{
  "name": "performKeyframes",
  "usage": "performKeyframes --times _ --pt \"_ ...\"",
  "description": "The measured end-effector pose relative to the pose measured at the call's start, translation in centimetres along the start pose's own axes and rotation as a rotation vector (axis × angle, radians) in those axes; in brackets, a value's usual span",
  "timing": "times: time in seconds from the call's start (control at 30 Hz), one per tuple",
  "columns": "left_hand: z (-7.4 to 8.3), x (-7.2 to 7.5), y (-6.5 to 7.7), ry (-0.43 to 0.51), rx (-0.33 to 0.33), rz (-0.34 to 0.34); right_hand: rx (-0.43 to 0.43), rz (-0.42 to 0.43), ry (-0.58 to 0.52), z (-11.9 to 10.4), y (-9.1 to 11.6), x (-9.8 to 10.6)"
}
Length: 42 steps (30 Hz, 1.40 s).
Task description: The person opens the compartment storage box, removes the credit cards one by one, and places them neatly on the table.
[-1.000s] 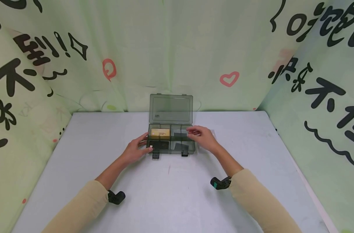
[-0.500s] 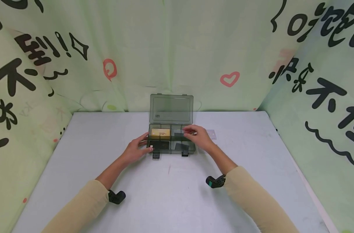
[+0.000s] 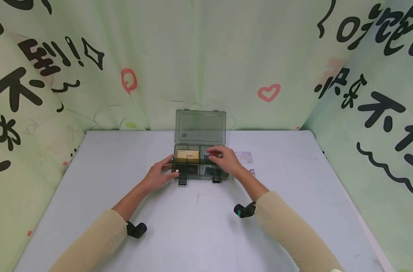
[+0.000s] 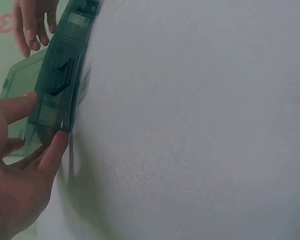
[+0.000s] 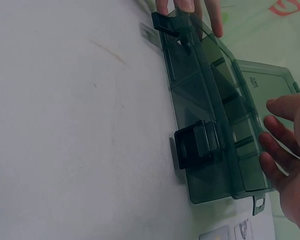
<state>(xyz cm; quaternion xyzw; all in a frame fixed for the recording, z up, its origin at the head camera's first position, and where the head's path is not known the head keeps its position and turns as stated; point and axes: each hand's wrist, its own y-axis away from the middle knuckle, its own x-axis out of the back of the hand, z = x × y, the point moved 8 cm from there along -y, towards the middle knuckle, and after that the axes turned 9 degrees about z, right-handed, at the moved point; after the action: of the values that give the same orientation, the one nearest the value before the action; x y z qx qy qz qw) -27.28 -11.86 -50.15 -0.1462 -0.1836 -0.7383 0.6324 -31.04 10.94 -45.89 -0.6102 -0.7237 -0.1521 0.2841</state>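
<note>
Below the loose, seemingly empty right hand (image 3: pixel 224 158) lies the case (image 5: pixel 197 102), its end gripped by the left hand (image 3: pixel 157 174); the yellow box (image 3: pixel 188 154) is already inside, cards (image 3: pixel 245 157) beside the right hand remain outside.

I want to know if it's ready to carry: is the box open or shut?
Open: the lid stands raised at the back of the box, exposing its compartments.

Facing forward and down from the head, farther back.
Tilted sideways and closer from each wrist, sharing the see-through case (image 3: pixel 199 177) from opposite ends.
</note>
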Motion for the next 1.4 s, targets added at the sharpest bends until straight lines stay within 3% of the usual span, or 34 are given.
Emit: performKeyframes --times 0.8,1.4 --pt "-0.5 0.0 -0.1 -0.009 0.017 0.005 -0.034 -0.039 0.121 -0.2 -1.3 -2.5" --pt "0.1 0.1 0.1 0.008 0.009 -0.001 -0.038 -0.089 0.168 -1.0 -2.1 -3.9"
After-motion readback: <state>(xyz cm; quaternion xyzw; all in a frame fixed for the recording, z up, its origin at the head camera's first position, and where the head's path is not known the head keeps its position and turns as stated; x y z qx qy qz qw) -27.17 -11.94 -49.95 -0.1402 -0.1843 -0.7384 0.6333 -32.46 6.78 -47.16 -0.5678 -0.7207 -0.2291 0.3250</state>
